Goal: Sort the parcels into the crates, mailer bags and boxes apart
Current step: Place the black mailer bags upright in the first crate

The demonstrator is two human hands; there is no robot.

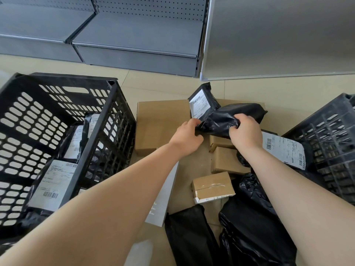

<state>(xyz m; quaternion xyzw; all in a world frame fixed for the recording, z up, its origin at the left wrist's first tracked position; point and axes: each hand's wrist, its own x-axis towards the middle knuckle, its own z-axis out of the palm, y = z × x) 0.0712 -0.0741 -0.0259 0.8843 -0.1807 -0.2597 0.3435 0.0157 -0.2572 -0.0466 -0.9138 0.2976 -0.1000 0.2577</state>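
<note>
Bare floor (163, 81) beyond the parcels; crates (107, 120) flank both sides.

Bright, even daylight — soft shadows, sharp focus, wide-angle bending at the edges.

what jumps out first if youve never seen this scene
Two bare hands meet mid-frame: the left hand and right hand both grip a crumpled black mailer bag above a heap of cardboard boxes. At left stands a big black slatted crate already holding labelled mailer bags.
</note>
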